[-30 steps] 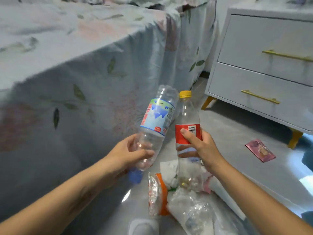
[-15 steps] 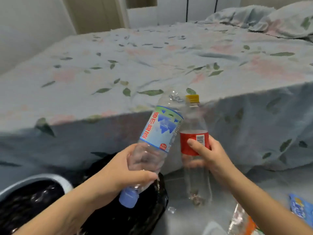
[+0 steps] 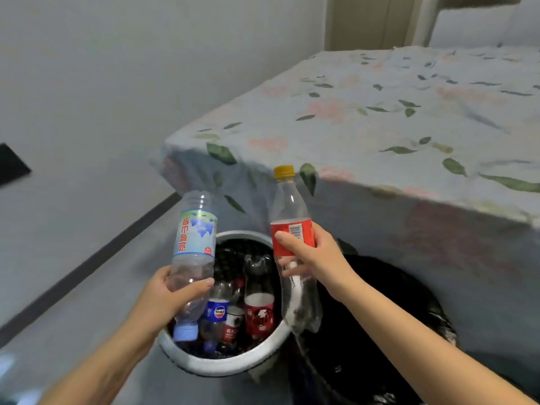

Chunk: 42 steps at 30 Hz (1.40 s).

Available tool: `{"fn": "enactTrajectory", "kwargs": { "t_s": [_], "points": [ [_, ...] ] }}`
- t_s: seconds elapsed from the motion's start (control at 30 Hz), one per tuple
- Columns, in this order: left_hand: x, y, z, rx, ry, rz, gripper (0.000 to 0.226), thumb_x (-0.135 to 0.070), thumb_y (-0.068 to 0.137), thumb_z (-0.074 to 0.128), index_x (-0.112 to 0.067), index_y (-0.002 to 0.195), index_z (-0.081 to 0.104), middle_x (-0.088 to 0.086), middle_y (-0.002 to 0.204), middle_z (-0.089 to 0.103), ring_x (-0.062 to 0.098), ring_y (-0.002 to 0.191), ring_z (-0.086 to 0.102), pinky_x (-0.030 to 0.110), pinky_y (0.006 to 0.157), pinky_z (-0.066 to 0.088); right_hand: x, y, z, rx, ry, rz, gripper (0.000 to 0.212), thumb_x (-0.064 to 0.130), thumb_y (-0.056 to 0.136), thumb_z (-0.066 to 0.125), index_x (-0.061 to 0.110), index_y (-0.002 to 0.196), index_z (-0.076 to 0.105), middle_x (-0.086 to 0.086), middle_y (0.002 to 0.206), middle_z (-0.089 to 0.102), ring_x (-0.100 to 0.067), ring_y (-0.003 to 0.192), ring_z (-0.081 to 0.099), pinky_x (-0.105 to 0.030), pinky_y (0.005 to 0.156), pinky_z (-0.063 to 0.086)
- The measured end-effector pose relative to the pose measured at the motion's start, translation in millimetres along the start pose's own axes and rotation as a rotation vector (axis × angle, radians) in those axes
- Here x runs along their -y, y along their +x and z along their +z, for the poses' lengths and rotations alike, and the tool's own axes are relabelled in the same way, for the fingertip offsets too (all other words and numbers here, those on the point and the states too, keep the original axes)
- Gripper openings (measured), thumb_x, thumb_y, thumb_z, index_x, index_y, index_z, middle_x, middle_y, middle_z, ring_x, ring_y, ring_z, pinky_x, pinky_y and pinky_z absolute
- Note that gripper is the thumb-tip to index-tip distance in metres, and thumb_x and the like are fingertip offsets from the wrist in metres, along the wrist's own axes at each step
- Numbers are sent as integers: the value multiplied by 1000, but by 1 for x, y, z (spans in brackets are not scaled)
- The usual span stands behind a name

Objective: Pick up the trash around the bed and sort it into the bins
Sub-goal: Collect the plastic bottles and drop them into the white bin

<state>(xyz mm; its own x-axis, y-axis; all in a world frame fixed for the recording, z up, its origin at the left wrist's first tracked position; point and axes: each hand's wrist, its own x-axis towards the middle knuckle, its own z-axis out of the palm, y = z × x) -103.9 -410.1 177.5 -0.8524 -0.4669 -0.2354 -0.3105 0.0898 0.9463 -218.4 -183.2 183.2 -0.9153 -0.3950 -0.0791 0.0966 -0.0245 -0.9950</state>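
Observation:
My left hand [image 3: 168, 296] grips a clear water bottle [image 3: 194, 244] with a pale blue label, held upside down with its blue cap at the bottom. My right hand [image 3: 314, 258] holds an upright clear bottle [image 3: 289, 209] with a red label and a yellow cap. Both bottles hang above a white-rimmed bin [image 3: 222, 366] lined with a black bag. Several empty drink bottles [image 3: 258, 308] lie inside it. A second bin with a black bag [image 3: 380, 331] stands directly to its right, under my right forearm.
The bed [image 3: 380, 127] with a floral sheet fills the right and back, its corner just behind the bins. Grey floor and a dark skirting line [image 3: 87, 267] run along the white wall at the left.
The view has swung left from the bedside and nightstand to the bed's corner. Both bins have come into full view beneath the two bottles, which stay in my hands.

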Motion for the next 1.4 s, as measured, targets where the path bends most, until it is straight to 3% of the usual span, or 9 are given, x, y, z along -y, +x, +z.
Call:
{"fn": "enactTrajectory", "kwargs": {
  "t_s": [0.1, 0.23, 0.4, 0.57, 0.73, 1.0, 1.13, 1.3, 1.4],
  "points": [
    [19, 18, -17, -109, 8, -71, 68, -40, 38, 91, -17, 94, 61, 8, 94, 73, 20, 77, 69, 31, 69, 54, -9, 23, 38, 36, -98, -10, 36, 40, 69, 80, 25, 96, 61, -4, 91, 72, -25, 77, 72, -44, 72, 61],
    [36, 45, -13, -139, 51, -112, 90, -45, 32, 94, -13, 108, 59, 5, 95, 74, 19, 81, 72, 31, 67, 56, -28, 49, 69, 22, -243, 5, 49, 57, 56, 76, 30, 93, 61, 4, 88, 71, -17, 80, 71, -39, 71, 61],
    [59, 68, 5, -129, 152, -133, 65, -40, 35, 93, -20, 91, 67, 5, 85, 76, 20, 79, 74, 41, 76, 61, -60, 70, 76, -61, -336, 37, 26, 45, 66, 78, 25, 70, 62, 5, 71, 70, -13, 70, 69, -42, 74, 60],
    [77, 78, 23, -93, 331, -301, 101, -27, 44, 95, -2, 121, 35, 11, 107, 60, 27, 99, 65, 41, 85, 56, -73, 70, 77, -67, -397, 92, 46, 59, 59, 73, 24, 88, 67, 5, 79, 73, -10, 74, 69, -39, 72, 60],
    [82, 74, 29, -39, 368, -437, 96, -6, 57, 88, -1, 131, 27, 12, 112, 55, 30, 111, 57, 40, 93, 50, -77, 54, 78, -50, -488, 73, 55, 52, 63, 79, 17, 100, 58, 5, 95, 66, -6, 82, 61, -11, 60, 40],
    [76, 74, 29, 67, 406, -577, 58, -1, 73, 76, 5, 126, 51, 23, 121, 61, 34, 108, 57, 46, 91, 47, -84, 42, 73, -21, -768, 75, 61, 47, 61, 78, 17, 104, 46, -4, 108, 53, -17, 93, 52, -25, 73, 39],
    [74, 73, 32, 81, 482, -548, 59, -4, 75, 77, 4, 126, 47, 20, 124, 57, 32, 117, 53, 41, 97, 45, -80, 40, 66, 58, -870, 176, 70, 53, 63, 77, 13, 110, 43, -6, 113, 56, -19, 90, 52, -28, 71, 40],
    [43, 68, 27, 126, 788, -299, 24, -23, 77, 76, -10, 86, 57, -2, 73, 51, 17, 80, 53, 20, 56, 39, -57, 34, 58, 141, -923, 207, 87, 58, 65, 76, 4, 123, 41, -6, 112, 57, -22, 103, 57, -28, 75, 45],
    [3, 65, 26, 135, 1051, -7, 20, -31, 81, 68, -14, 90, 61, -1, 90, 63, 20, 93, 59, 26, 72, 50, -28, 21, 27, 36, -957, 55, 70, 61, 74, 63, 10, 118, 48, -3, 103, 62, -23, 98, 60, -34, 80, 50]
  ]
}}
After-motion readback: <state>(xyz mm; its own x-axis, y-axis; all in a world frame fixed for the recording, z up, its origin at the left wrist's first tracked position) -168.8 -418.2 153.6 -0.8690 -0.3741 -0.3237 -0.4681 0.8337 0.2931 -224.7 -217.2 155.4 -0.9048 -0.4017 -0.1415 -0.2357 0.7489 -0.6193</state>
